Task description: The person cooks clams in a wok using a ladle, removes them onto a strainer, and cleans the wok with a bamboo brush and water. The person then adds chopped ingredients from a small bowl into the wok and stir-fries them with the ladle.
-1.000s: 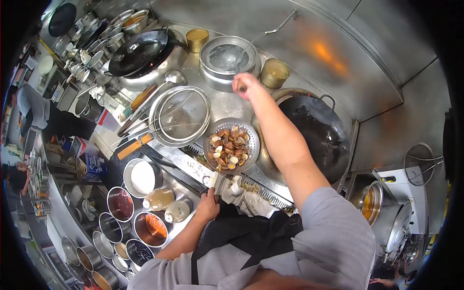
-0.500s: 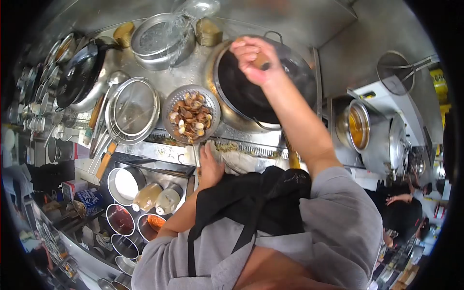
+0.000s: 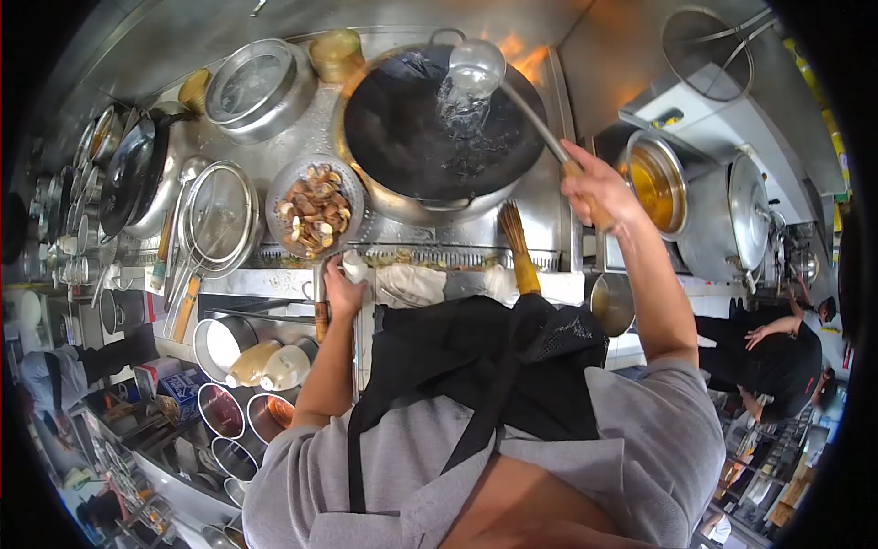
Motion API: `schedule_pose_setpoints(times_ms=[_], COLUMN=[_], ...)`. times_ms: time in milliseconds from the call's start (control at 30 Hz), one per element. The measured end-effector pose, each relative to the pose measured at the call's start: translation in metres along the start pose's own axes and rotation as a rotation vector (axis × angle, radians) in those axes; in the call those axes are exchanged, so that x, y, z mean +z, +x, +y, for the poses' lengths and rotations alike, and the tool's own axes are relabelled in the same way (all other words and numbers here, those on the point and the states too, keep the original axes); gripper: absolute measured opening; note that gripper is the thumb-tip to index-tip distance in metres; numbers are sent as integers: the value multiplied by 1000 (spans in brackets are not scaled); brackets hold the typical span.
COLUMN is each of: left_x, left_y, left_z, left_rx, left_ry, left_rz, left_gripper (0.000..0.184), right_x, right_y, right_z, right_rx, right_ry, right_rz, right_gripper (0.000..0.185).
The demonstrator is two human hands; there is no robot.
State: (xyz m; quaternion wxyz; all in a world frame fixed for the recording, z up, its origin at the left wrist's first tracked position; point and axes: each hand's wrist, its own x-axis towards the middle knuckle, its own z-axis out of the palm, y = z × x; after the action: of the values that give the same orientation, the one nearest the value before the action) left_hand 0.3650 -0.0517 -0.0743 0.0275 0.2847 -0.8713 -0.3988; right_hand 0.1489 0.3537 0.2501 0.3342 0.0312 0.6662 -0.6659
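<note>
My right hand (image 3: 599, 188) is closed round the wooden handle of a long ladle (image 3: 477, 69). The tilted ladle bowl is above the far side of a black wok (image 3: 393, 128), and clear liquid pours from it into the wok. Near the counter's front edge, my left hand (image 3: 342, 291) is closed on what looks like a bunched white cloth (image 3: 355, 266). Beside that hand runs the handle of a perforated strainer (image 3: 273, 188), which holds clams (image 3: 315, 210) in their shells. The strainer sits left of the wok.
Flames (image 3: 526, 59) rise behind the wok. A bamboo brush (image 3: 521, 252) lies at its front right. At left stand a water pot (image 3: 297, 105) and mesh sieves (image 3: 219, 220). Amber liquid fills a pot (image 3: 654, 146) at right; co-workers stand farther off.
My right hand has moved right and nearer to me; the ladle has gone from above the water pot to above the wok. My left hand has shifted slightly. Flames now show behind the wok.
</note>
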Motion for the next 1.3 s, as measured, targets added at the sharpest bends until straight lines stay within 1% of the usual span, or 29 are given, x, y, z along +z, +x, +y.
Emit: schedule_pose_setpoints(times_ms=[33,67,100,133,167,200,233,267,300,333,367,400,433,467,500,567,633,700,733,767,833,867,900,967,1033,1100,1167,1233,1300], left_x=[6,1,-26,-27,-54,-82,-111,-131,-145,-153,-154,-150,-137,-112,-85,-31,7,26,38,49,63,66,67,62,28,-19,-39,-54,-43], left_y=[10,18,9,14,6,-6,-20,-26,-27,-31,-33,-29,-12,-8,-12,-9,-3,0,10,18,21,24,31,56,89,123,147,136,132], left_z=[-18,-23,11,-8,19,58,101,108,113,131,150,162,140,148,168,190,207,245,251,253,257,249,240,222,184,174,166,183,177], left_rx=[-1,36,135,92,-56,-106,-132,-186,-106,-83,-56,-42,-117,-295,-295,-462,-569,-626,-625,-630,-509,-494,-484,-351,-170,-206,-132,-72,-40], left_ry=[-31,-106,-29,-220,-414,-617,-857,-922,-1004,-1062,-1121,-1060,-1005,-909,-1003,-1068,-1168,-1274,-1257,-1245,-1041,-1041,-1068,-947,-857,-870,-879,-909,-942], left_rz=[-4,-71,-53,-53,-123,-142,-127,-64,-27,-32,-35,-194,-375,-302,-353,-378,-512,-426,-366,-309,-237,-246,-238,37,27,-86,-104,60,82], left_gripper=[81,64,53,52,48,45,46,46,45,47,50,52,52,48,45,48,49,45,39,34,21,16,16,23,29,30,37,46,55], right_x=[-17,-35,-48,-53,-60,-59,-71,-81,-90,-101,-126,-131,-132,-135,-135,-136,-135,-129,-103,-99,-110,-90,-68,-55,-66,-76,-58,-59,-17], right_y=[-13,-22,-32,-41,-47,-57,-63,-67,-67,-67,-58,-56,-56,-56,-56,-60,-60,-53,-53,-35,33,37,40,39,20,-14,-46,-21,5], right_z=[16,39,65,92,127,151,188,225,259,300,362,390,405,426,440,450,435,388,310,289,362,352,341,311,283,238,187,164,85], right_rx=[12,-85,-177,-155,-127,-126,-103,-190,-270,-151,-202,-124,-32,35,95,165,138,-66,104,126,72,191,312,344,374,401,104,-295,-327], right_ry=[13,-130,-274,-267,-261,-340,-352,-358,-630,-560,-813,-887,-950,-1006,-1063,-1164,-1267,-1406,-1120,-990,-969,-809,-655,-539,-127,340,210,-334,-879], right_rz=[6,94,180,258,317,384,384,391,453,453,459,443,420,402,382,364,400,531,408,244,163,143,140,66,145,243,265,323,278], right_gripper=[79,85,91,92,91,90,90,88,87,87,87,87,86,86,85,85,86,87,87,91,97,94,91,83,69,67,64,64,67])
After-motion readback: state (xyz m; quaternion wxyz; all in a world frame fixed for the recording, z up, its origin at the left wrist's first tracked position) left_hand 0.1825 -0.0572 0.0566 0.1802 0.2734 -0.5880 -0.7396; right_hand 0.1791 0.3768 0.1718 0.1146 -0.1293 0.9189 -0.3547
